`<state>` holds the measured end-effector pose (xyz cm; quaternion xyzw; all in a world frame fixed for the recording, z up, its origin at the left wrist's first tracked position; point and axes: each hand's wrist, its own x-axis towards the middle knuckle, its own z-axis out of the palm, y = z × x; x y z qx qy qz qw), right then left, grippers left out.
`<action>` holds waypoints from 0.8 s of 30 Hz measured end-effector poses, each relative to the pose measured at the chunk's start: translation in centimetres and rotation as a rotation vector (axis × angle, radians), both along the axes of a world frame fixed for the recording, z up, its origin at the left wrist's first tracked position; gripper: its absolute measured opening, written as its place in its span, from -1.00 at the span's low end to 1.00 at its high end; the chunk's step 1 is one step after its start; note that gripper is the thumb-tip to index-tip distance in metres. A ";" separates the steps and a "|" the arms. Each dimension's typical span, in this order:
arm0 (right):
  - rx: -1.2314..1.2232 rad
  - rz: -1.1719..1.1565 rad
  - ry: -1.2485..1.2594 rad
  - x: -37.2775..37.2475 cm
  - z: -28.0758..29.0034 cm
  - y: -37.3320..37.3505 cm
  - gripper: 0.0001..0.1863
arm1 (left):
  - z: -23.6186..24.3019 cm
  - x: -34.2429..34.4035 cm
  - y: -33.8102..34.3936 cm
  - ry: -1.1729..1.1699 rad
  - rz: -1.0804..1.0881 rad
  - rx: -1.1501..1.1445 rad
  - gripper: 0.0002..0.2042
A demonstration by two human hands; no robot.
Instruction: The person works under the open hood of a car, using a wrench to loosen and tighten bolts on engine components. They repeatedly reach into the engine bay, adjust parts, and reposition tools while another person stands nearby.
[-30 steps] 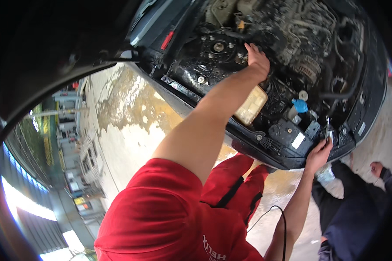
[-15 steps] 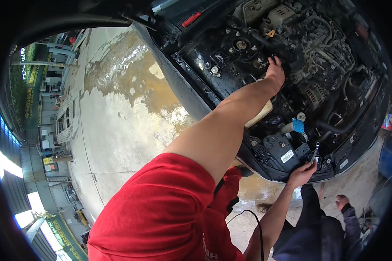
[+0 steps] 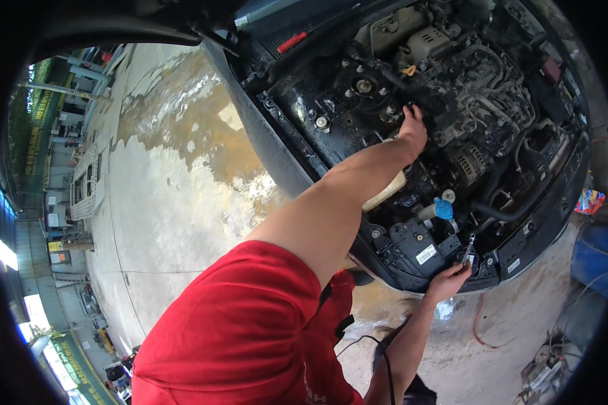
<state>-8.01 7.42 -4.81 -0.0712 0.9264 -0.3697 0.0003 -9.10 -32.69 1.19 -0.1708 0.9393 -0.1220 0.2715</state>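
My left arm stretches across the wing into the engine bay [image 3: 446,101]. There my left hand [image 3: 414,128] rests among dark hoses and parts, its visible fingers slightly apart; what its fingertips touch is hidden. At the car's front edge my right hand [image 3: 448,281] is closed round the handle of a ratchet wrench [image 3: 470,247], whose shiny head points up. Beside that hand lie a black plastic housing [image 3: 412,239] with a white label and a filler neck with a blue cap [image 3: 443,208]. A pale plastic tank [image 3: 385,192] sits partly behind my left forearm.
A red-handled tool [image 3: 292,42] lies near the windscreen base. An orange dipstick handle [image 3: 409,70] sticks up by the engine. On the floor are a red hose [image 3: 478,324], a blue drum [image 3: 594,250] and wet patches [image 3: 203,121]. Part of another person shows behind my right forearm.
The view has shifted, so the car sits slightly further left. The other person in dark clothes has mostly gone from the lower right. Both my hands keep about the same places on the car.
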 end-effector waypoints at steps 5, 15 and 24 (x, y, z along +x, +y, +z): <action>0.020 0.003 0.000 0.1 0.2 0.0 -0.62 | 0.8 0.1 0.3 -0.043 0.095 0.081 -0.36; 0.035 -0.013 -0.015 0.1 0.1 0.1 -0.62 | -0.4 0.0 -0.4 0.005 -0.020 -0.031 -0.45; 0.011 -0.014 -0.013 -0.1 -0.3 0.2 -0.62 | -0.1 -0.6 0.5 -0.063 0.069 -0.030 -0.40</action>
